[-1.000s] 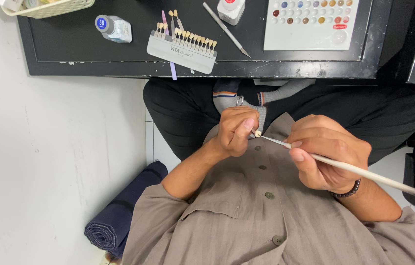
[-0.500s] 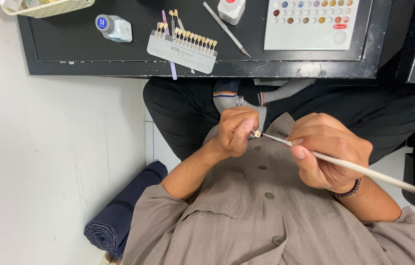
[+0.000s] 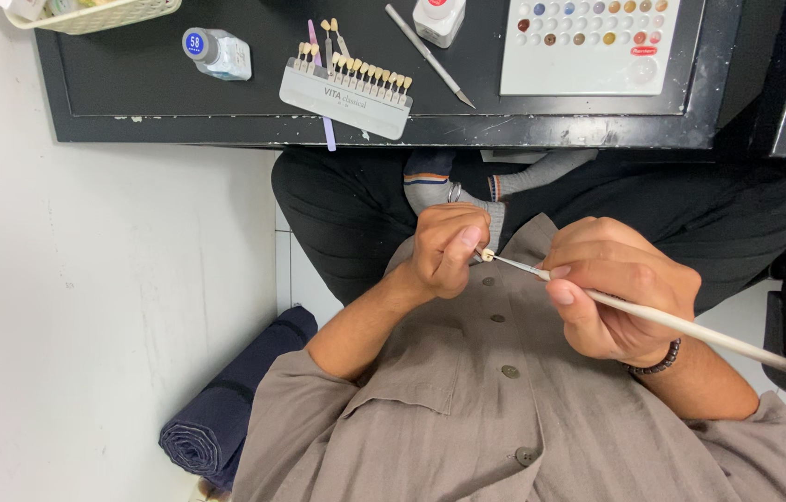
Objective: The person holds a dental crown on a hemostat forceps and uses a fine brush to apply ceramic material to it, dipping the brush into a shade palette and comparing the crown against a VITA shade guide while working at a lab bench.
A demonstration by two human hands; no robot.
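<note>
My left hand point(image 3: 446, 249) is closed around a metal holder whose tip carries a small cream tooth crown point(image 3: 488, 255). Only the holder's ring end shows above the fingers. My right hand point(image 3: 611, 299) grips a long white paintbrush point(image 3: 690, 327), and its fine tip touches the crown. Both hands hover close together over my lap, above a grey buttoned shirt.
A black tabletop point(image 3: 151, 84) runs along the top, holding a grey tooth shade guide point(image 3: 346, 91), a small blue-capped bottle point(image 3: 216, 53), a metal instrument point(image 3: 430, 56), a white bottle point(image 3: 439, 14), a white colour palette point(image 3: 593, 42) and a woven basket point(image 3: 95, 14). A rolled navy cloth point(image 3: 225, 418) lies on the floor.
The brush tip and both hands have shifted only very slightly; the brush stays on the crown.
</note>
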